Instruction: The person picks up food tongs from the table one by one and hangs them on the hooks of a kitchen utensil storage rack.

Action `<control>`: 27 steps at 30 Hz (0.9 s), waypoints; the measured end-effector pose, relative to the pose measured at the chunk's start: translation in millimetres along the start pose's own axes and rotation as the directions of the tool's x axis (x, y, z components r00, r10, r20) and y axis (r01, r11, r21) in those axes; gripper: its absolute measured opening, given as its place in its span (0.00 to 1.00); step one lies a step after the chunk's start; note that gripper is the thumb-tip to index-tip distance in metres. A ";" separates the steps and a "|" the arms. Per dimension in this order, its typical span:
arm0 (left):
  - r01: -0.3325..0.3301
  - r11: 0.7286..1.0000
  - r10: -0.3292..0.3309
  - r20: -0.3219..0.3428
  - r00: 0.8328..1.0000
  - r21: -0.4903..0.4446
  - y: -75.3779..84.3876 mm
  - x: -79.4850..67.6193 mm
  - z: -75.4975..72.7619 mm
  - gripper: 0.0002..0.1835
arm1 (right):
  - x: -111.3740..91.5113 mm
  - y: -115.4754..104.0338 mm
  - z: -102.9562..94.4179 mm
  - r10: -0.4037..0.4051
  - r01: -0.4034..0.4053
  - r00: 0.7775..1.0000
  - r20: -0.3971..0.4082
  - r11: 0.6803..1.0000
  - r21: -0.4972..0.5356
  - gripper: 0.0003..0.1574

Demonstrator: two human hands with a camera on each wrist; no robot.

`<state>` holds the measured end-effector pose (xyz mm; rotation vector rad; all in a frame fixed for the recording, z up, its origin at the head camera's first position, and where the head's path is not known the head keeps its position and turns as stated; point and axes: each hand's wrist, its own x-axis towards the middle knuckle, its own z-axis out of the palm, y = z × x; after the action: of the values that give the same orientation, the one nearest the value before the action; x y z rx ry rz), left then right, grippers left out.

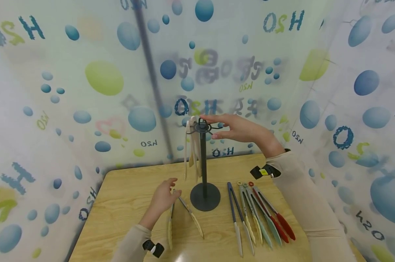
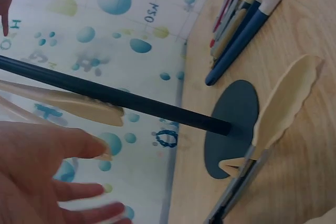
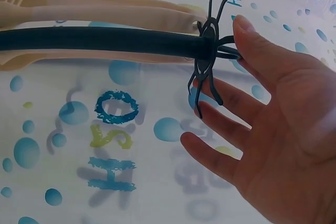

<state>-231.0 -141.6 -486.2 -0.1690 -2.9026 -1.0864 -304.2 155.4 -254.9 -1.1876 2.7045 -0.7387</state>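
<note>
A dark utensil stand (image 1: pixel 204 165) with a round base and a ring of hooks stands upright on the wooden table. Several beige utensils (image 1: pixel 193 153) hang from its left side. At its top my right hand (image 1: pixel 244 128) is spread around the hooks; in the right wrist view the thumb is close to the top loop and the fingers reach past the hook arms, and contact is hard to tell. Lower left, my left hand (image 1: pixel 163 198) has loosely bent fingers and holds nothing. Below it, cream-tipped tongs (image 1: pixel 196 223) lie spread on the table, their top end partly hidden by that hand.
Right of the stand lies a row of tongs: a blue-handled pair (image 1: pixel 232 203), a cream-tipped pair, a green pair (image 1: pixel 272 225) and a red pair (image 1: pixel 284 222). A printed curtain (image 1: pixel 125 76) closes off the back and sides of the table (image 1: pixel 128 203).
</note>
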 end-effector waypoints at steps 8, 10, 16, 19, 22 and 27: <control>0.149 0.964 -0.183 0.142 0.973 0.220 -8.8 -8.0 21.9 0.38 | -0.2 2.7 2.7 -0.005 0.005 1.000 -0.011 1.000 0.024 0.45; 0.183 0.953 -0.223 0.148 0.964 0.243 -12.0 -6.9 28.8 0.41 | -0.1 3.0 2.8 -0.013 0.014 1.000 -0.009 1.000 0.024 0.45; 0.226 0.925 -0.276 0.134 0.952 0.306 -18.6 -2.2 47.6 0.51 | -0.3 0.3 2.3 -0.009 0.009 1.000 -0.003 1.000 0.024 0.45; 0.227 0.909 -0.280 0.108 0.954 0.350 -21.1 0.5 56.1 0.53 | -0.9 -1.4 1.7 -0.012 0.012 1.000 0.001 1.000 0.028 0.45; 0.241 0.903 -0.289 0.087 0.953 0.357 -21.4 2.0 62.1 0.53 | -0.8 -2.7 1.6 -0.010 0.010 1.000 -0.001 1.000 0.029 0.45; 0.258 0.898 -0.298 0.063 0.952 0.357 -19.4 1.9 68.4 0.54 | 0.1 -4.1 2.6 -0.019 0.019 1.000 -0.019 1.000 0.024 0.45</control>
<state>-234.9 -111.0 -550.3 0.2109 -3.2358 -0.5826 -300.8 151.9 -255.2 -1.2084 2.6946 -0.7868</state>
